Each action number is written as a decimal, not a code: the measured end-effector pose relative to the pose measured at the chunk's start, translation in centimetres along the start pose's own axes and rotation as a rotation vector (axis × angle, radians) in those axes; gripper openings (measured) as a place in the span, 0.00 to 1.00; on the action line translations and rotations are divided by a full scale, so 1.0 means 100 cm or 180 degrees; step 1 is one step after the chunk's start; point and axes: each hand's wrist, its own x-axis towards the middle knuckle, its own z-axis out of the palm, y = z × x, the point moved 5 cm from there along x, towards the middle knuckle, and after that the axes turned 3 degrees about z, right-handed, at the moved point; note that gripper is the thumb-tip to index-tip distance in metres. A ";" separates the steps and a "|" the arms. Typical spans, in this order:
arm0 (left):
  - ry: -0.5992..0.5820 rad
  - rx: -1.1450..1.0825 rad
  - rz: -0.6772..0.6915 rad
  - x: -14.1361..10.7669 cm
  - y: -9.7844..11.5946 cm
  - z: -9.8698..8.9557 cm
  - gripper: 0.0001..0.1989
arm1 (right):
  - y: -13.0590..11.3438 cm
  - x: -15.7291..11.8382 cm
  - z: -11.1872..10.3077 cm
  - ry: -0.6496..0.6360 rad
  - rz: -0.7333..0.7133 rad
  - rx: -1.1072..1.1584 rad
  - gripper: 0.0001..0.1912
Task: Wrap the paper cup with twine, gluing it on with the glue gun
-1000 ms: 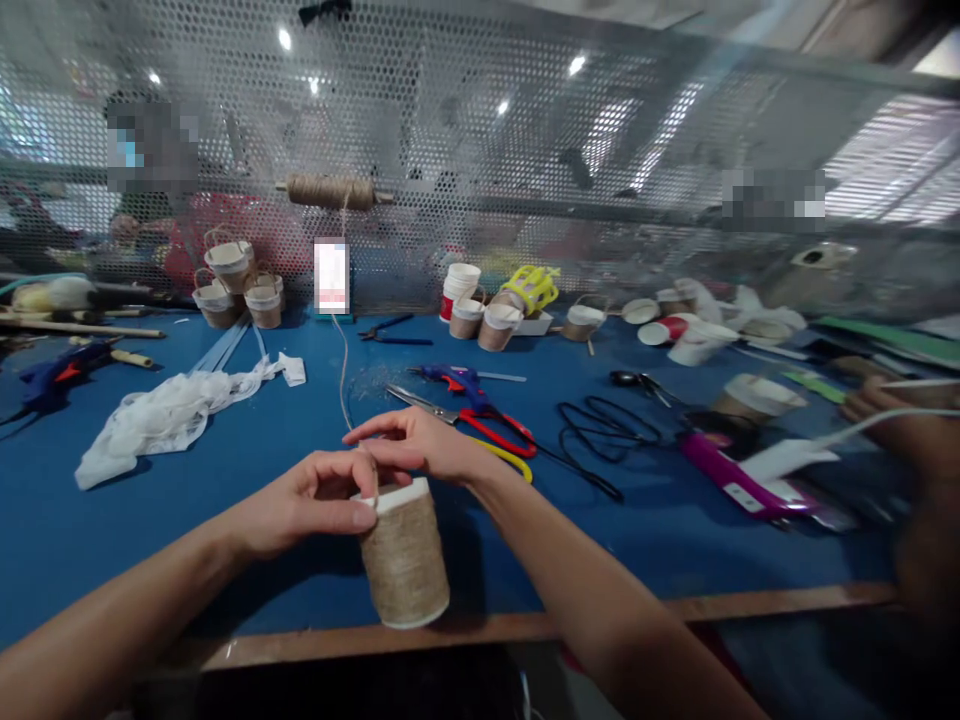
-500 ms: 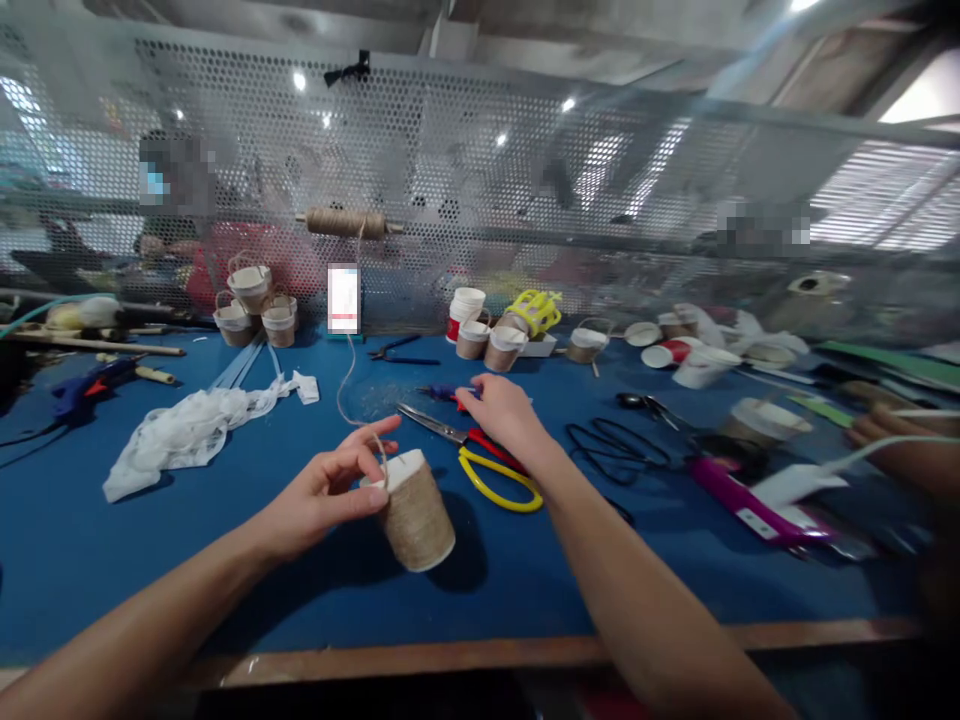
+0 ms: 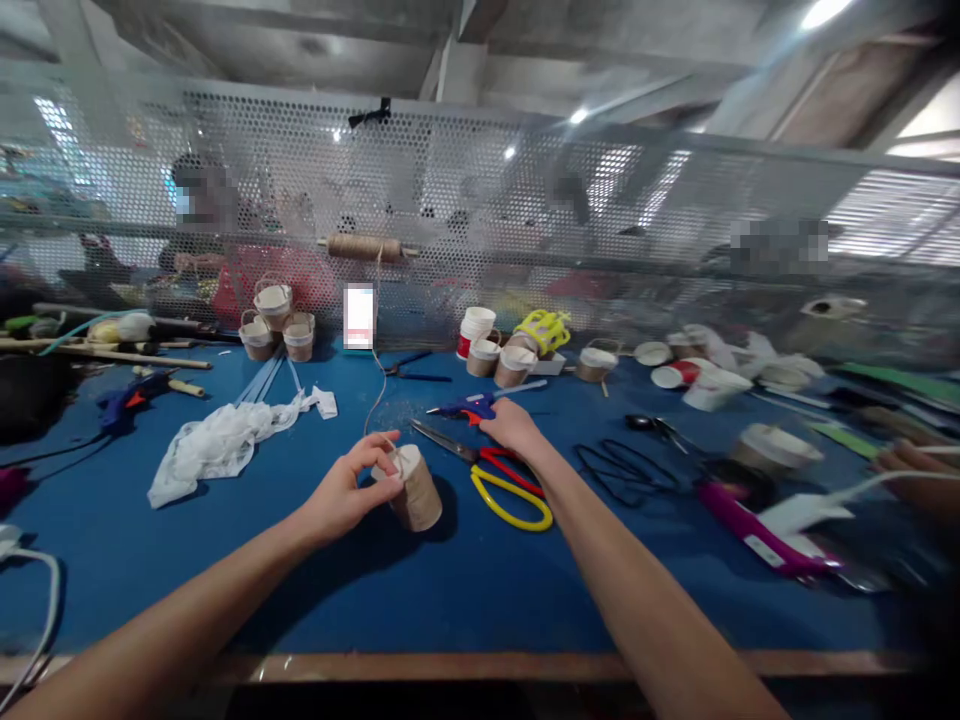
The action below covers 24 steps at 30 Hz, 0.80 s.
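My left hand (image 3: pixel 358 487) pinches the rim of a small paper cup (image 3: pixel 420 505) wrapped in brown twine, with its thumb and fingers closed at the white rim. The cup tilts above the blue table. A loose strand of twine (image 3: pixel 377 398) runs from the cup up towards the spool on the mesh panel. Closed around the handle of a blue hot glue gun (image 3: pixel 463 404) is my right hand (image 3: pixel 514 428). The gun's nozzle points left, and a glue stick shows at its back. Scissors (image 3: pixel 517 508) with red and yellow handles lie between the cup and my right forearm.
A twine spool (image 3: pixel 365 247) hangs on the mesh. Twine-wrapped cups (image 3: pixel 298 342) stand at the back, near a phone (image 3: pixel 359 316). White netting (image 3: pixel 217 445) and another glue gun (image 3: pixel 131 398) lie left. At right are black cord (image 3: pixel 626 470), a purple tool (image 3: pixel 757 530) and another person's hand (image 3: pixel 911 470).
My right hand has closed around the blue glue gun's handle, and more of the gun is visible. My left hand still holds the cup. The camera view has shifted slightly.
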 end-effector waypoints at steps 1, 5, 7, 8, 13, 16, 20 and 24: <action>0.0028 0.0013 -0.0032 0.002 -0.001 -0.001 0.08 | -0.001 -0.004 -0.003 0.0002 0.0037 0.0189 0.15; 0.0062 0.0007 -0.0193 0.006 -0.004 -0.001 0.09 | -0.011 -0.027 -0.016 -0.0279 -0.0060 0.1127 0.10; 0.0077 -0.0009 -0.0247 0.005 -0.006 -0.001 0.09 | -0.018 -0.043 -0.019 -0.0555 -0.0182 0.1526 0.07; 0.0090 -0.0031 -0.0262 0.003 -0.006 -0.001 0.09 | -0.021 -0.051 -0.021 -0.0656 -0.0235 0.1675 0.08; 0.0306 -0.0302 -0.0365 -0.007 -0.009 -0.005 0.09 | -0.038 -0.088 -0.017 -0.1120 -0.0690 0.2275 0.13; 0.0436 -0.0439 -0.0361 -0.009 -0.010 -0.007 0.09 | -0.042 -0.103 -0.010 -0.1116 -0.0732 0.2150 0.15; 0.0524 -0.0483 -0.0488 -0.008 -0.014 -0.009 0.09 | -0.043 -0.114 -0.007 -0.0946 -0.0742 0.1710 0.12; 0.0514 -0.0501 -0.0563 -0.007 -0.016 -0.011 0.09 | -0.043 -0.121 -0.009 -0.0714 -0.1250 0.1202 0.09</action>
